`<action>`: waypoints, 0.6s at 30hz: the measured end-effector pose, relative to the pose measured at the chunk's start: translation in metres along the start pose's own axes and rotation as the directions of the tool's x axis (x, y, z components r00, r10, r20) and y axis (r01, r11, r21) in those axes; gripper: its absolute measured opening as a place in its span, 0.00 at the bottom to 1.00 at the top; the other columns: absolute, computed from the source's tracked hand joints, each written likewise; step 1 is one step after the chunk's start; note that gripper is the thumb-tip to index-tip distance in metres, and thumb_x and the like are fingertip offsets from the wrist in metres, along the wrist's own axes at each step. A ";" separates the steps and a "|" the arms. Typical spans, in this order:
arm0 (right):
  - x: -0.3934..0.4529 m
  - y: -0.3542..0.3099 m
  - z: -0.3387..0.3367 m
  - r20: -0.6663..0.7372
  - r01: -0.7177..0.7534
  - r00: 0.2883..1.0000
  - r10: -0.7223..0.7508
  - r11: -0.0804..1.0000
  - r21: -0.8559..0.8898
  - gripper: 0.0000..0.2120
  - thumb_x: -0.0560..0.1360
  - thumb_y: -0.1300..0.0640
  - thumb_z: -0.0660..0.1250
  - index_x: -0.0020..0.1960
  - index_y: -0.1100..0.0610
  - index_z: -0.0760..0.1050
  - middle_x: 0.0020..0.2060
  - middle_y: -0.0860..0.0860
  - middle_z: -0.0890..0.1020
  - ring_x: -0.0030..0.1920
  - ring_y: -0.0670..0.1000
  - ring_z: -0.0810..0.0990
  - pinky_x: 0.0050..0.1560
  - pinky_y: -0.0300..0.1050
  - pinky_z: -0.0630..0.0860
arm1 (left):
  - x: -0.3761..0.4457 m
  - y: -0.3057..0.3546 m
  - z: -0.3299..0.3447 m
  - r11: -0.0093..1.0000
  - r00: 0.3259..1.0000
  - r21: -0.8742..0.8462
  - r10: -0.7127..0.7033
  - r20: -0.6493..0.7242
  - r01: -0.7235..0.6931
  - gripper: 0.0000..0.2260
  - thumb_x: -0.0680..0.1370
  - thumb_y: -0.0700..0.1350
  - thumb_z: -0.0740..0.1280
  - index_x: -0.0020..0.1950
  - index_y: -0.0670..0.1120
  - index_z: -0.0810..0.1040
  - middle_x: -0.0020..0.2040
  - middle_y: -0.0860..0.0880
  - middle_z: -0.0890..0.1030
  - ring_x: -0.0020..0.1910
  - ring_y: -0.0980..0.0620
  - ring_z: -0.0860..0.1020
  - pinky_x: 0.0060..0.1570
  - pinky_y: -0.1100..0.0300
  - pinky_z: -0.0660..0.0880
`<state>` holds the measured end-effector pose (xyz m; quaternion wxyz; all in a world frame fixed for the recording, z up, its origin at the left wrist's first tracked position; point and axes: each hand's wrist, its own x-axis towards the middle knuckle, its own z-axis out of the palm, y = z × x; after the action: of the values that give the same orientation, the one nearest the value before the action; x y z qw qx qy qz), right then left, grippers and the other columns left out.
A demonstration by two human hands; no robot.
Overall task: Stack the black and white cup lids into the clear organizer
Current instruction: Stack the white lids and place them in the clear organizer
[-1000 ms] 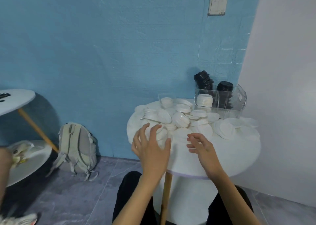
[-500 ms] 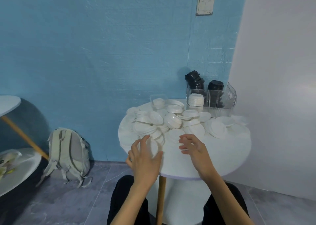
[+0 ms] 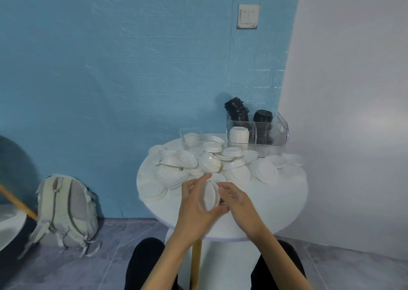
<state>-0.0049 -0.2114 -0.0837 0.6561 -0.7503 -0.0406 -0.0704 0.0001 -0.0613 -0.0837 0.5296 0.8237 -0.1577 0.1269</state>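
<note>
A heap of loose white lids [image 3: 198, 164] covers the far half of the round white table [image 3: 276, 210]. At the table's back right stands the clear organizer [image 3: 271, 135], with a white lid stack [image 3: 238, 134] in its front left section and two black lid stacks [image 3: 237, 111] behind. My left hand [image 3: 194, 203] grips a small stack of white lids [image 3: 208, 196] held on edge above the table's near side. My right hand [image 3: 237, 199] touches the same stack from the right, fingers curled against it.
A small clear box [image 3: 191, 136] holding white lids sits at the table's back. A grey backpack [image 3: 66, 210] leans on the blue wall at the left. Another white table with a wooden leg [image 3: 17, 203] is at the far left. A white wall closes the right side.
My left hand has lifted a small stack of white lids off the table. Both hands have come together around it near the table's front.
</note>
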 end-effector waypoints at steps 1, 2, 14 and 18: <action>-0.001 0.000 -0.002 0.013 0.001 1.000 -0.001 1.000 0.001 0.10 0.83 0.48 0.63 0.62 0.44 0.78 0.55 0.44 0.84 0.56 0.46 0.83 0.57 0.40 0.77 | 0.001 0.001 0.002 1.000 1.000 -0.008 0.008 0.018 -0.008 0.36 0.65 0.57 0.81 0.68 0.68 0.68 0.65 0.62 0.65 0.61 0.77 0.66 0.55 0.77 0.67; -0.002 -0.001 -0.003 0.021 0.001 1.000 -0.001 1.000 0.008 0.10 0.83 0.47 0.63 0.62 0.43 0.77 0.56 0.44 0.84 0.58 0.46 0.82 0.59 0.42 0.77 | 0.002 0.002 0.004 1.000 0.999 -0.018 0.011 0.031 -0.011 0.35 0.64 0.58 0.81 0.66 0.68 0.69 0.64 0.62 0.66 0.61 0.76 0.67 0.55 0.77 0.68; -0.008 -0.014 -0.024 0.096 0.031 0.995 -0.028 0.999 -0.026 0.21 0.73 0.50 0.77 0.63 0.40 0.77 0.62 0.44 0.81 0.57 0.46 0.83 0.56 0.42 0.80 | 0.005 0.003 0.019 0.999 0.993 -0.009 0.034 0.111 -0.033 0.43 0.62 0.63 0.81 0.71 0.65 0.62 0.65 0.64 0.76 0.61 0.62 0.77 0.60 0.56 0.78; -0.001 -0.008 -0.028 0.047 0.120 0.993 -0.111 0.943 -0.311 0.29 0.66 0.50 0.82 0.63 0.40 0.76 0.59 0.36 0.81 0.57 0.37 0.79 0.56 0.31 0.74 | 0.004 0.000 0.011 0.995 0.993 0.094 0.033 0.116 -0.044 0.42 0.60 0.69 0.78 0.71 0.63 0.67 0.66 0.65 0.73 0.64 0.64 0.73 0.64 0.59 0.74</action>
<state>-0.0091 -0.2385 -0.0724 0.5226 -0.8423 -0.0824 -0.1033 0.0039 -0.0718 -0.0867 0.4769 0.8510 -0.1975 0.0971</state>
